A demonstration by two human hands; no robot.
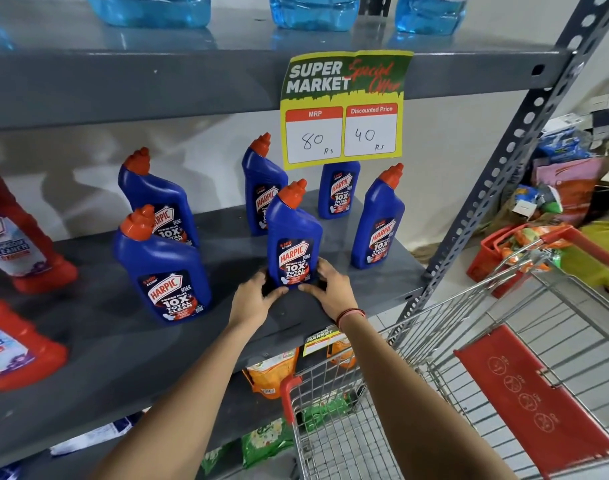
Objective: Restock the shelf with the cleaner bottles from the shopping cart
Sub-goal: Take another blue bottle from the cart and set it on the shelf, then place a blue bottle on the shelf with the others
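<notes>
A blue cleaner bottle (pixel 293 237) with an orange cap stands upright near the front of the grey shelf (pixel 123 341). My left hand (pixel 253 299) grips its base from the left and my right hand (pixel 332 289) grips it from the right. Several more blue bottles stand on the same shelf: one at front left (pixel 161 268), one behind that (pixel 157 199), two at the back (pixel 263 188) (pixel 339 190) and one at the right (pixel 377 220). The wire shopping cart (pixel 434 393) stands low at the right; no bottles show inside it.
Red cleaner bottles (pixel 15 237) stand at the shelf's left end. A yellow price sign (pixel 344 109) hangs from the upper shelf, which carries blue liquid jugs (pixel 313 10). A slotted upright post (pixel 504 161) bounds the shelf on the right. A red basket (pixel 504 251) sits on the floor beyond.
</notes>
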